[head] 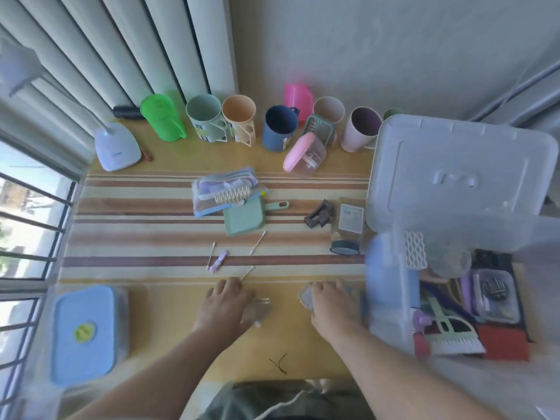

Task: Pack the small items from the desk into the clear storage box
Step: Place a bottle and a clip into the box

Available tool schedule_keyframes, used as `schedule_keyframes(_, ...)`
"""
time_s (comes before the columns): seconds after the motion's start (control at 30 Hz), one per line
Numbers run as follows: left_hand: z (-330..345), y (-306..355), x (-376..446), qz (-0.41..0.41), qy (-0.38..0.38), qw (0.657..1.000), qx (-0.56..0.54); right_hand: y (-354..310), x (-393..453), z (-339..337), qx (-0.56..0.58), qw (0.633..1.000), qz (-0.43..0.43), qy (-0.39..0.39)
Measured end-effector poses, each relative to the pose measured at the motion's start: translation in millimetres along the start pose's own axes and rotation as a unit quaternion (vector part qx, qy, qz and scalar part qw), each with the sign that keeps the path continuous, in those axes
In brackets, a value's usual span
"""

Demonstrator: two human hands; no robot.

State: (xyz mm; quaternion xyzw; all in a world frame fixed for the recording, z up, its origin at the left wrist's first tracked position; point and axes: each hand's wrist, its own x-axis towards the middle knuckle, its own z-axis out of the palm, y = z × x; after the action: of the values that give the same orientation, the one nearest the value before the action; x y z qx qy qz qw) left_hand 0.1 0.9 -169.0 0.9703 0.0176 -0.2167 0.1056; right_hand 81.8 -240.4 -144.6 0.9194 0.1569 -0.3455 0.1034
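- The left hand [226, 301] lies palm down on the bench [169, 322] near its front edge, fingers bent over a small clear packet [257, 310] with white-tipped cotton swabs sticking out to the right; I cannot tell whether it grips the packet or only presses on it.
- The right hand [330, 304] is closed around a small greyish item [306, 297], too blurred to name, just beside the left wall of the clear storage box [391, 298].
- The box stands at the right end of the bench, already holding a green brush [451, 331], a white lattice piece [415, 250], a small clear case [495, 295] and red items.
- Its lid [454, 168] leans behind it.
- On the striped mat [136, 237] lie loose cotton swabs [257, 242], a purple clip [220, 260], a green dustpan [245, 218] touching a clear pouch [224, 192], a dark brown clip [319, 213] and a roll of tape [345, 247].
- A row of cups [206, 118] lines the wall.
- A blue-lidded container [81, 331] sits at the front left, a lamp [116, 147] at the back left.
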Motion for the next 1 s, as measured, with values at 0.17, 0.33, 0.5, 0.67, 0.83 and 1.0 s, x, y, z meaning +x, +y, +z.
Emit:
schedule_keyframes(0.17, -11, -6, 7, 0.007, 0.0, 1.0, -0.003, -11, -1, -5, 0.092, 0.993, -0.054, 0.051)
schedule_keyframes(0.33, -39, -12, 6, -0.012, 0.029, 0.997, -0.074, -27, -11, -39, 0.444, 0.89, -0.059, 0.085)
schedule_keyframes(0.5, -101, -9, 9, -0.034, 0.106, 0.981, -0.156, -11, -44, -101, 0.656, 0.748, -0.063, 0.081)
schedule_keyframes(0.67, -168, 47, 22, 0.021, 0.18, 0.96, -0.215, 47, -90, -152, 0.791, 0.603, -0.093, 0.047)
schedule_keyframes(0.83, -193, 147, 26, 0.138, 0.203, 0.944, -0.222, 140, -112, -153, 0.864, 0.494, -0.081, 0.057)
schedule_keyframes(1.0, -180, 240, 29, 0.23, 0.153, 0.946, -0.172, 228, -124, -119, 0.802, 0.575, 0.008, 0.159)
